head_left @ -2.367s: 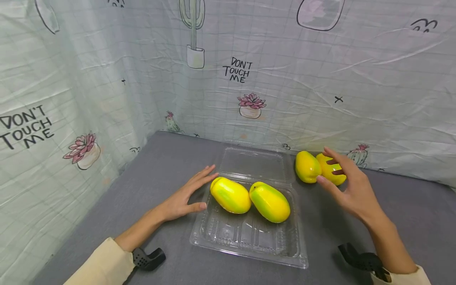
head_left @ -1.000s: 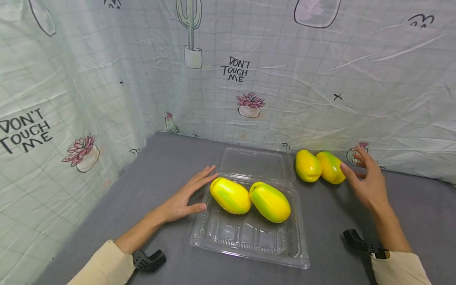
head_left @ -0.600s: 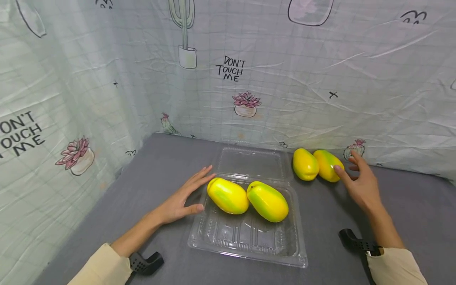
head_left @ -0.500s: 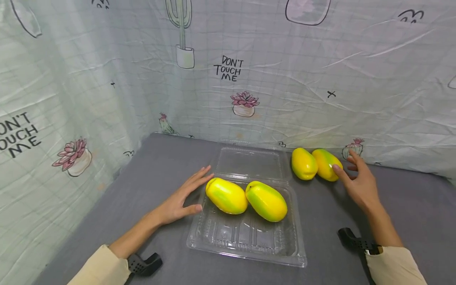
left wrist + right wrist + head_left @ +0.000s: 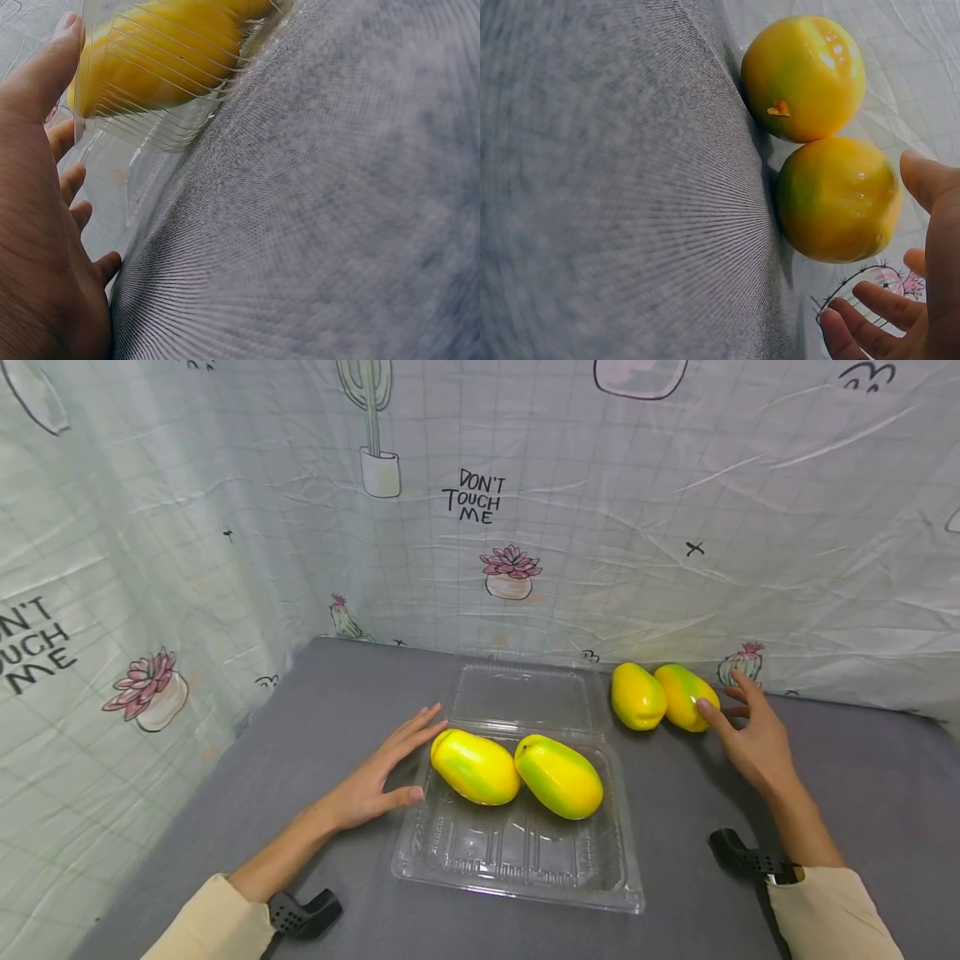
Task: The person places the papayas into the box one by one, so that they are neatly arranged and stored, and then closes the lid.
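Observation:
A clear plastic clamshell container (image 5: 517,893) lies open on the table with two yellow-green papaya-shaped fruits, a left one (image 5: 476,768) and a right one (image 5: 558,777), side by side in its tray. My left hand (image 5: 367,789) rests at the tray's left edge, fingers extended, thumb and forefinger at the rim in the left wrist view. Behind and to the right, two more such fruits, one (image 5: 637,697) and another (image 5: 684,697), touch each other. Beside the rightmost fruit is my right hand (image 5: 757,743), fingers apart; the right wrist view shows a gap between thumb and fruit.
The transparent lid (image 5: 528,697) lies flat behind the tray. A grey cloth (image 5: 330,693) covers the table. A printed curtain (image 5: 600,527) closes off the back and left sides, near the two loose fruits.
My right hand has gone from over the two loose fruits to the right side of the rightmost one, lately drawing slightly nearer. My left hand keeps its place. The head view has shifted slightly.

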`<state>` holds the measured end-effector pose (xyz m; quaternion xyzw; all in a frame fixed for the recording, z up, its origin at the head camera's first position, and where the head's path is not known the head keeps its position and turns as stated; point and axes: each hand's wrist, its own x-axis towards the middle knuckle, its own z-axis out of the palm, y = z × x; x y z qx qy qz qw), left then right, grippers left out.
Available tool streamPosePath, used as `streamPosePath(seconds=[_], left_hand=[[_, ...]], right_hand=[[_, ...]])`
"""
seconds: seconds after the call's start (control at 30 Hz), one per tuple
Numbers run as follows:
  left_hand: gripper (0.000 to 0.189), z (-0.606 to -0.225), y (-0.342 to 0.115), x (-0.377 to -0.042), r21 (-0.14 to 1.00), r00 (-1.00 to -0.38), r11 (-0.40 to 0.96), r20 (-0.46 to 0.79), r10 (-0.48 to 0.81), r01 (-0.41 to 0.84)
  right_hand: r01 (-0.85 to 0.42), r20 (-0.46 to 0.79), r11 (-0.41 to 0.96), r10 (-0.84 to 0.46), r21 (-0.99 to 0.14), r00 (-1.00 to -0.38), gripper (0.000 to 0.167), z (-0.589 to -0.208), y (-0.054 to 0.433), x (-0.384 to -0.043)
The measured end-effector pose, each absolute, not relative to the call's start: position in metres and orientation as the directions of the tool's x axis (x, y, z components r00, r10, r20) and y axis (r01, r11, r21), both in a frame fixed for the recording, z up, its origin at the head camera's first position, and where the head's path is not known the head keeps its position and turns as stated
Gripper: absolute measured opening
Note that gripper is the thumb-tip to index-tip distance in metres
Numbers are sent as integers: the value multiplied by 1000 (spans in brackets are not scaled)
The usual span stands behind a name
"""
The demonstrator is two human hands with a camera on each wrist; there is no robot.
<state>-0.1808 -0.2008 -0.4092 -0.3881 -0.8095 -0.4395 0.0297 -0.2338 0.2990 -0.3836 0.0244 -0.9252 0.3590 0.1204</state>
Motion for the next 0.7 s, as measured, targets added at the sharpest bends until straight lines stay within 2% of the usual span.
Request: streamPosePath(seconds=[0.7], left_hand=[[78, -408, -200, -180, 685, -697, 312, 398, 596, 658]], right_hand=[[-123, 216, 743, 30, -658, -976, 77, -385, 299, -236]])
